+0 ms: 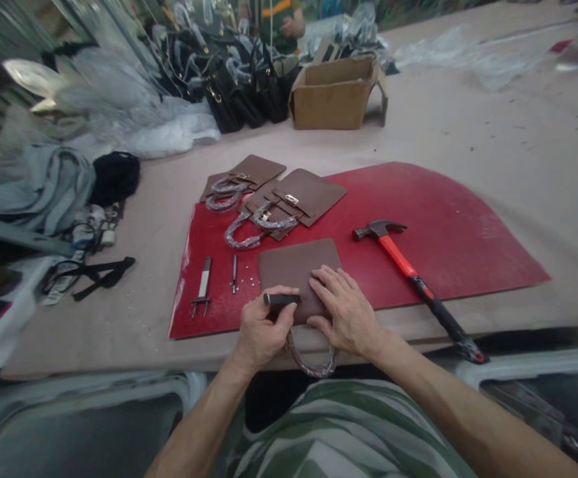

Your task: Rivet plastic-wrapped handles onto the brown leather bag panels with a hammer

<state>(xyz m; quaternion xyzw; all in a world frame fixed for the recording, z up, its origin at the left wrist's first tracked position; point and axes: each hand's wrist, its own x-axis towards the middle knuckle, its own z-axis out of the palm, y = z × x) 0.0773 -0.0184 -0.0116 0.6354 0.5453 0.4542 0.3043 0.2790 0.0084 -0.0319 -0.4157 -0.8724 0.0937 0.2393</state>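
Note:
My left hand (pixel 263 335) is closed round a black pen-like tool (pixel 280 299), whose tip points right over a brown leather bag panel (pixel 299 262). Whether the tip touches the leather, I cannot tell. Flat on the panel's right side lies my right hand (pixel 343 309), fingers stretched out and holding nothing. A plastic-wrapped handle (pixel 313 369) loops from the panel's near edge over the table edge. Under the panel is a red board (pixel 443 232). To the left on it are a metal pronged tool (pixel 203 285) and a thin metal rod (pixel 234 273).
A claw hammer (pixel 403 262) lies to the right, its grip past the board's edge. Brown bag panels (pixel 313 189) with wrapped handles are stacked behind. Farther back stand a cardboard box (pixel 331 99) and black handbags (pixel 239 99); a person (pixel 282 23) is beyond. A black strap (pixel 104 277) lies left.

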